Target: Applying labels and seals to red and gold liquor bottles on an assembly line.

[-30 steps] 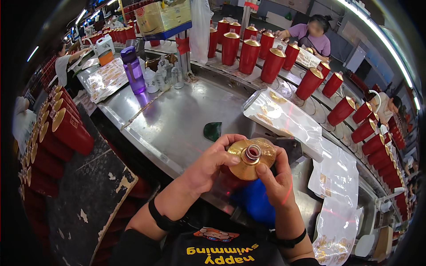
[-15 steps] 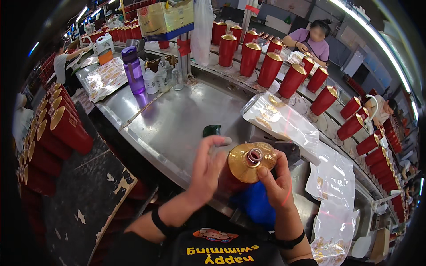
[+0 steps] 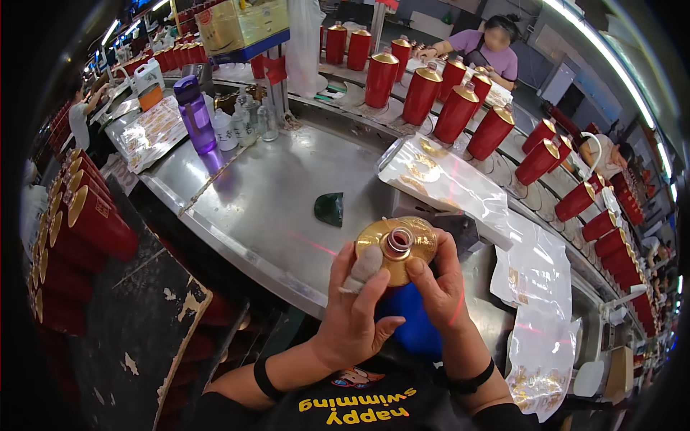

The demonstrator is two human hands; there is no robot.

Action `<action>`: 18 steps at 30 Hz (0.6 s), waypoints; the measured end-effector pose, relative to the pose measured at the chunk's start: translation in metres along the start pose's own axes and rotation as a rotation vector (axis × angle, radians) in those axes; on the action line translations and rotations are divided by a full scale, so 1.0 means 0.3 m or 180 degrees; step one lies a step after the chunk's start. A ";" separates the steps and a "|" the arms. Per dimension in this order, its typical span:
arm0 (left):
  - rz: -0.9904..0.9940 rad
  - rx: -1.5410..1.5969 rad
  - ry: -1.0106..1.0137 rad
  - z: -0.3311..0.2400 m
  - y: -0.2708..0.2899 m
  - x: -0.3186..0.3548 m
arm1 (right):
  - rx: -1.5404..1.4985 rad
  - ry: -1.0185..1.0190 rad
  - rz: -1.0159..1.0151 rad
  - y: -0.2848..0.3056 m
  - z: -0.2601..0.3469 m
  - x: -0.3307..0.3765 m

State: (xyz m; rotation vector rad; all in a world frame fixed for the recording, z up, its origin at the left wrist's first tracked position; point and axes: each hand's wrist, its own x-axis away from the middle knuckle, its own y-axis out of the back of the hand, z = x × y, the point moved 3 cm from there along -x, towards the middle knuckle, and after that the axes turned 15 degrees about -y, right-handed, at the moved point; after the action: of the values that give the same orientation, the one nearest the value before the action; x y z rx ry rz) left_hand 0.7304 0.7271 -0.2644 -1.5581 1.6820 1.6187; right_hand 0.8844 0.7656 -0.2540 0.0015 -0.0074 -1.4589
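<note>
Right hand (image 3: pixel 440 287): grasps the gold-topped bottle (image 3: pixel 397 248) from its right side; thumb lies on the gold top, fingers wrap round the far edge.
Left hand (image 3: pixel 357 305): open, not clamped; fingers spread, one wrapped fingertip (image 3: pixel 365 264) touches the left rim of the gold top.
Gold-topped bottle: held between both hands above the near edge of the desk (image 3: pixel 287 194); top faces the camera, open silver neck at its centre; red body mostly hidden behind the hands.
Blue object (image 3: pixel 413 327): directly below the hands, close to the person's body; kind cannot be told.
Dark green piece (image 3: pixel 330 209): lies flat on the desk, just beyond the left hand, apart from it.
Clear bag with gold prints (image 3: pixel 442 183): on the desk beyond the right hand, near the bottle but not touching.
More clear bags (image 3: pixel 540 309): to the right of the right hand, draped over the desk edge.
Purple drinking bottle (image 3: pixel 194 115): upright, well beyond the left hand at the far left of the desk.
Red cylinders with gold lids (image 3: pixel 456 111): upright in a curved row, well beyond both hands.
Red tubes (image 3: pixel 90 215): stacked on their sides, well to the left of the left hand.
</note>
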 end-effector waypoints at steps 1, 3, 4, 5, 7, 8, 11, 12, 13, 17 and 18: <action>-0.0217 0.0290 -0.0023 0.000 -0.004 -0.007 | -0.0039 -0.0023 0.0004 -0.003 -0.001 0.003; -0.0149 0.0514 0.0027 0.018 0.003 -0.033 | 0.0209 0.0239 -0.0099 -0.020 -0.009 0.009; -0.0392 0.1095 0.0266 0.034 0.001 -0.044 | 0.0321 0.0412 -0.0271 -0.023 -0.017 0.012; -0.0634 0.1673 0.0508 0.046 -0.005 -0.053 | 0.0433 0.0586 -0.0441 -0.027 -0.019 0.016; -0.0883 0.2205 0.0759 0.050 -0.010 -0.057 | 0.0205 0.0551 -0.0434 -0.043 -0.010 0.026; -0.0928 0.2216 0.0914 0.049 -0.017 -0.058 | 0.0010 0.0294 -0.0361 -0.043 -0.006 0.031; -0.1003 0.2096 0.1038 0.047 -0.029 -0.066 | -0.0343 0.0034 -0.0250 -0.038 0.003 0.020; -0.0971 0.1948 0.1011 0.044 -0.026 -0.072 | -0.0374 -0.0036 -0.0270 -0.036 0.007 0.011; -0.0938 0.1801 0.0984 0.041 -0.023 -0.075 | -0.0405 -0.0107 -0.0290 -0.033 0.008 0.007; -0.0900 0.1704 0.0950 0.048 -0.026 -0.066 | -0.0489 -0.0136 -0.0224 -0.027 0.007 -0.002; -0.0748 0.1324 0.0785 0.053 -0.028 -0.053 | -0.0541 -0.0156 -0.0171 -0.026 0.004 -0.003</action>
State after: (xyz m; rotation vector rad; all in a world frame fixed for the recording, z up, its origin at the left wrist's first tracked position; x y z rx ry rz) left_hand 0.7362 0.7500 -0.2602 -1.7038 1.7361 0.9197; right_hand 0.8767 0.7656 -0.2529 -0.1738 0.0772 -1.5092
